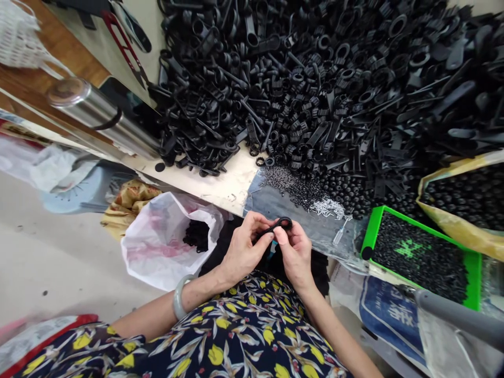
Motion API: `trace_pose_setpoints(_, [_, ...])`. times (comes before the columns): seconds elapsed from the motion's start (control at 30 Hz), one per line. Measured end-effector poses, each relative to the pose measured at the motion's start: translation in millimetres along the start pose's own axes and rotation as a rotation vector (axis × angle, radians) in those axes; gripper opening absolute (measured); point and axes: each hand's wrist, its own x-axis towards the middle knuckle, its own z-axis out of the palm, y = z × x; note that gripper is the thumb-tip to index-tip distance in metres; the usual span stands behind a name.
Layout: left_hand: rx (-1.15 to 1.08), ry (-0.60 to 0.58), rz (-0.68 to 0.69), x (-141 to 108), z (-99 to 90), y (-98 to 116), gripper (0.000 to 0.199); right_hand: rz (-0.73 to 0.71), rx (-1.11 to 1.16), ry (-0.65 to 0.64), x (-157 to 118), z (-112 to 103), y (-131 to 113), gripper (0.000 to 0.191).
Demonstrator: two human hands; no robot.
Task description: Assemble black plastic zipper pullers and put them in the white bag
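Holding the black ring-ended part (271, 229) above your lap: your left hand (241, 254) pinches its shank, your right hand (296, 252) its ring, fingers closed on both. Risk: fingertip-only grip on a small piece; uneven pressure could flip it into the dark material (220, 244) below. Pose: forearms converging, thumbs uppermost, fingers curled. Beyond, on the surface (226, 188): small screwdriver (337, 237), white pins (327, 208), then heaped black parts (299, 79).
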Motion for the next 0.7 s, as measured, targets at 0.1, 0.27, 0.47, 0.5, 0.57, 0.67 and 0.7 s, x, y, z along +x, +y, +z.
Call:
trace_pose_setpoints(0.1, [0.020, 0.027, 0.003, -0.9, 4.3, -7.0, 0.018, -0.001, -0.007, -0.004, 0.2, 0.7, 1.6, 0.026])
trace_pose_setpoints(0.27, [0.041, 0.051, -0.018, 0.7, 8.9, -18.5, 0.015, 0.012, -0.045, 0.011, 2.8, 2.6, 9.4, 0.026])
trace_pose_setpoints(0.47, [-0.041, 0.065, 0.061, -1.5, 3.0, -16.4, 0.028, 0.026, 0.055, -0.103, 7.4, -0.9, 1.9, 0.029])
trace_pose_setpoints(0.5, [-0.046, 0.059, 0.092, -2.8, 1.3, -14.2, 0.028, 0.037, 0.083, -0.141, 7.8, -2.5, -0.8, 0.031])
trace_pose_setpoints(0.57, [-0.030, 0.050, 0.158, -5.8, -1.9, -9.9, 0.026, 0.068, 0.123, -0.205, 8.0, -5.3, -5.2, 0.041])
trace_pose_setpoints(0.67, [0.020, 0.061, 0.246, -9.5, -5.1, -5.6, 0.022, 0.091, 0.138, -0.287, 7.4, -7.8, -7.7, 0.049])
trace_pose_setpoints(0.7, [0.028, 0.059, 0.265, -10.2, -6.0, -4.8, 0.022, 0.084, 0.131, -0.309, 6.9, -8.2, -7.7, 0.046])
